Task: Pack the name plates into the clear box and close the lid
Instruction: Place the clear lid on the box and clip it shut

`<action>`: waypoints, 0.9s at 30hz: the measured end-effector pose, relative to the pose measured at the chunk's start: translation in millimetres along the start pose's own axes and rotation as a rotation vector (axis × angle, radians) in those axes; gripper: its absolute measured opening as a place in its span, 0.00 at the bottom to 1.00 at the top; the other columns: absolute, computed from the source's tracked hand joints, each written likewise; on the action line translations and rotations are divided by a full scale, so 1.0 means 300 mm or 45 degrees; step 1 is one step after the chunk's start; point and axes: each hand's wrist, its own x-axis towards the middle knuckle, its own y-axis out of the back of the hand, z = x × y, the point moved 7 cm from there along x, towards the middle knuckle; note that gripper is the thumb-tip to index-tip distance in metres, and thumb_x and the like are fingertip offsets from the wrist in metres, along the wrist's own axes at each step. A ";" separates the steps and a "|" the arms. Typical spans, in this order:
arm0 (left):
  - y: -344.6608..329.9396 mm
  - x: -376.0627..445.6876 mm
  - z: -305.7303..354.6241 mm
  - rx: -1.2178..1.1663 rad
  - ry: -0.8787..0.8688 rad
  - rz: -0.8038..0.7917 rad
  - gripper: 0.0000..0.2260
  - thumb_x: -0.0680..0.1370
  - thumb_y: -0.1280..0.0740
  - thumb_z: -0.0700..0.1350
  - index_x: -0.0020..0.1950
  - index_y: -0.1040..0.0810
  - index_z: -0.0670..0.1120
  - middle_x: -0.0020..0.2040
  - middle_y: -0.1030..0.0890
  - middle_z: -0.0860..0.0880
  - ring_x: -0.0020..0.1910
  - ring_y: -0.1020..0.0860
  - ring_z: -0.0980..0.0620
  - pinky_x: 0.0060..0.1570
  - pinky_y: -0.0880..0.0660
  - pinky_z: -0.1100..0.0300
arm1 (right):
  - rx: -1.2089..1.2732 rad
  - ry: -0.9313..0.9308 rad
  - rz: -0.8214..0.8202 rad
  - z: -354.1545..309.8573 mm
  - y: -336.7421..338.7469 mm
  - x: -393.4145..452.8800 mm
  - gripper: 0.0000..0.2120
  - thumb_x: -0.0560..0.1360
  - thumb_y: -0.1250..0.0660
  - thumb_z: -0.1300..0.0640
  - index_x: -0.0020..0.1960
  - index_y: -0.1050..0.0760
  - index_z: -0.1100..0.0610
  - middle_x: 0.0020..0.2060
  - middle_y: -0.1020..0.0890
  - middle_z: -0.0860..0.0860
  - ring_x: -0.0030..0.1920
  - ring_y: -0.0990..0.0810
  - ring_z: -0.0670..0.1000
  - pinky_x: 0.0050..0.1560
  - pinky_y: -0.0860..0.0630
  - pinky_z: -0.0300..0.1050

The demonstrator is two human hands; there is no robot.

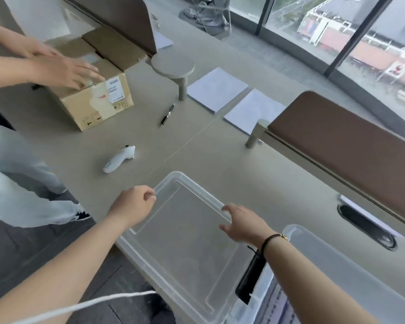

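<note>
A: A long grey desk [220,148] is seen beside tall windows [337,31], with brown dividers [337,141] standing on it. Where is the clear box?

B: What looks like the clear box [351,274] is seen at the lower right, just beside the lid [182,235], which is laid flat at the near edge of the desk. No name plates can be made out; whether they are kept in the cardboard box [98,90] at the far left, where another person's hands [63,69] are laid, cannot be told.

A: How is the lid held?

B: Its far left corner is pinched by the left hand [133,206], fingers curled round the rim. The right hand [243,223] is spread over the right rim, fingers relaxed and parted; a grip there cannot be confirmed.

A: What could go wrong?

B: The lid overhangs the desk edge, so it could be tipped to the floor if it is lifted by one corner only. The black latch [250,279] could be caught by the right wrist. Smaller things nearby, the white controller [119,159] and the pen [168,114], could be swept aside if the lid is swung left.
</note>
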 end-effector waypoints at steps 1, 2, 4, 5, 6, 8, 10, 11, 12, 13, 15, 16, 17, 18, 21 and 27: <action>-0.003 0.040 -0.024 0.043 0.010 -0.030 0.09 0.77 0.35 0.50 0.56 0.20 0.54 0.53 0.17 0.54 0.54 0.20 0.48 0.53 0.24 0.54 | 0.011 -0.056 -0.007 0.008 -0.009 0.030 0.24 0.76 0.37 0.44 0.71 0.35 0.46 0.66 0.27 0.49 0.66 0.28 0.53 0.63 0.28 0.50; -0.009 0.076 -0.040 0.078 0.019 -0.054 0.11 0.77 0.35 0.51 0.58 0.21 0.53 0.55 0.17 0.53 0.55 0.21 0.47 0.54 0.24 0.53 | 0.025 -0.110 -0.002 0.020 -0.013 0.059 0.23 0.77 0.37 0.45 0.71 0.35 0.47 0.66 0.27 0.50 0.66 0.28 0.53 0.62 0.28 0.50; -0.029 0.136 -0.059 0.133 0.026 -0.075 0.14 0.78 0.36 0.51 0.63 0.23 0.52 0.58 0.19 0.51 0.57 0.22 0.46 0.55 0.25 0.52 | 0.043 -0.209 0.011 0.049 -0.020 0.114 0.21 0.77 0.39 0.48 0.69 0.33 0.49 0.65 0.26 0.51 0.64 0.26 0.54 0.60 0.27 0.50; -0.046 0.161 -0.067 0.155 0.030 -0.079 0.15 0.78 0.36 0.51 0.64 0.24 0.51 0.59 0.20 0.50 0.57 0.23 0.46 0.55 0.25 0.52 | 0.046 -0.254 0.018 0.066 -0.026 0.141 0.19 0.78 0.40 0.49 0.68 0.32 0.51 0.63 0.25 0.52 0.62 0.25 0.55 0.59 0.26 0.50; -0.065 0.181 -0.073 0.174 0.033 -0.084 0.16 0.78 0.37 0.51 0.65 0.24 0.51 0.60 0.21 0.49 0.58 0.23 0.45 0.55 0.25 0.52 | 0.041 -0.295 0.026 0.083 -0.032 0.166 0.18 0.78 0.40 0.50 0.66 0.31 0.52 0.62 0.24 0.52 0.61 0.25 0.56 0.56 0.26 0.50; -0.109 0.210 -0.086 0.214 0.041 -0.101 0.15 0.78 0.37 0.51 0.64 0.25 0.50 0.60 0.23 0.47 0.59 0.24 0.45 0.54 0.26 0.51 | 0.009 -0.357 0.031 0.114 -0.048 0.212 0.15 0.78 0.41 0.51 0.63 0.30 0.53 0.60 0.24 0.53 0.59 0.24 0.56 0.52 0.27 0.50; -0.146 0.227 -0.100 0.245 0.061 -0.112 0.14 0.79 0.38 0.50 0.63 0.26 0.50 0.59 0.24 0.47 0.56 0.24 0.43 0.51 0.26 0.51 | -0.029 -0.382 0.017 0.134 -0.068 0.250 0.14 0.78 0.40 0.51 0.61 0.29 0.53 0.58 0.23 0.53 0.57 0.24 0.57 0.48 0.28 0.48; -0.158 0.233 -0.108 0.256 0.076 -0.108 0.13 0.79 0.38 0.50 0.62 0.26 0.50 0.58 0.24 0.47 0.55 0.24 0.43 0.50 0.26 0.51 | -0.044 -0.381 0.006 0.138 -0.080 0.266 0.11 0.78 0.40 0.52 0.58 0.29 0.53 0.56 0.23 0.53 0.55 0.24 0.57 0.46 0.28 0.47; -0.165 0.238 -0.115 0.265 0.090 -0.097 0.12 0.78 0.37 0.49 0.60 0.26 0.49 0.57 0.24 0.47 0.53 0.23 0.42 0.49 0.26 0.51 | -0.067 -0.380 0.000 0.140 -0.092 0.280 0.07 0.77 0.40 0.53 0.53 0.29 0.53 0.54 0.23 0.53 0.51 0.24 0.56 0.45 0.28 0.47; -0.168 0.243 -0.121 0.274 0.100 -0.080 0.11 0.78 0.37 0.49 0.59 0.25 0.49 0.56 0.25 0.47 0.52 0.23 0.42 0.48 0.26 0.51 | -0.084 -0.379 -0.002 0.138 -0.103 0.293 0.03 0.77 0.40 0.54 0.48 0.31 0.52 0.51 0.23 0.53 0.48 0.25 0.56 0.43 0.28 0.46; -0.175 0.254 -0.133 0.289 0.110 -0.058 0.09 0.78 0.36 0.50 0.56 0.25 0.48 0.54 0.25 0.46 0.50 0.22 0.41 0.46 0.26 0.51 | -0.101 -0.382 0.027 0.133 -0.119 0.311 0.04 0.77 0.40 0.55 0.44 0.34 0.52 0.49 0.23 0.53 0.46 0.25 0.56 0.41 0.29 0.46; -0.178 0.261 -0.137 0.293 0.112 -0.054 0.08 0.78 0.36 0.50 0.55 0.25 0.48 0.53 0.25 0.46 0.50 0.22 0.41 0.46 0.26 0.50 | -0.097 -0.384 0.045 0.132 -0.125 0.318 0.05 0.78 0.40 0.55 0.44 0.35 0.52 0.50 0.23 0.53 0.48 0.24 0.57 0.41 0.30 0.46; -0.181 0.268 -0.140 0.299 0.114 -0.051 0.08 0.79 0.37 0.50 0.54 0.26 0.47 0.53 0.24 0.46 0.50 0.22 0.41 0.46 0.26 0.50 | -0.090 -0.380 0.065 0.131 -0.129 0.324 0.05 0.78 0.40 0.55 0.45 0.36 0.52 0.50 0.23 0.53 0.49 0.23 0.57 0.41 0.31 0.47; -0.184 0.276 -0.142 0.310 0.115 -0.048 0.08 0.79 0.37 0.49 0.54 0.26 0.46 0.53 0.24 0.45 0.51 0.23 0.41 0.46 0.27 0.50 | -0.090 -0.371 0.075 0.129 -0.133 0.329 0.05 0.79 0.41 0.55 0.46 0.36 0.53 0.51 0.24 0.54 0.50 0.23 0.58 0.41 0.31 0.47; -0.188 0.298 -0.135 0.348 0.103 -0.014 0.09 0.81 0.39 0.47 0.55 0.27 0.43 0.55 0.24 0.42 0.55 0.25 0.40 0.47 0.28 0.49 | -0.101 -0.334 0.092 0.126 -0.139 0.344 0.05 0.80 0.42 0.53 0.50 0.34 0.55 0.52 0.25 0.55 0.52 0.23 0.58 0.41 0.32 0.48; -0.134 0.342 -0.092 0.330 0.061 0.069 0.08 0.82 0.43 0.45 0.54 0.30 0.41 0.57 0.28 0.40 0.47 0.22 0.36 0.42 0.28 0.47 | -0.038 -0.294 0.183 0.087 -0.105 0.357 0.10 0.82 0.45 0.51 0.45 0.35 0.54 0.52 0.26 0.56 0.53 0.25 0.59 0.47 0.32 0.49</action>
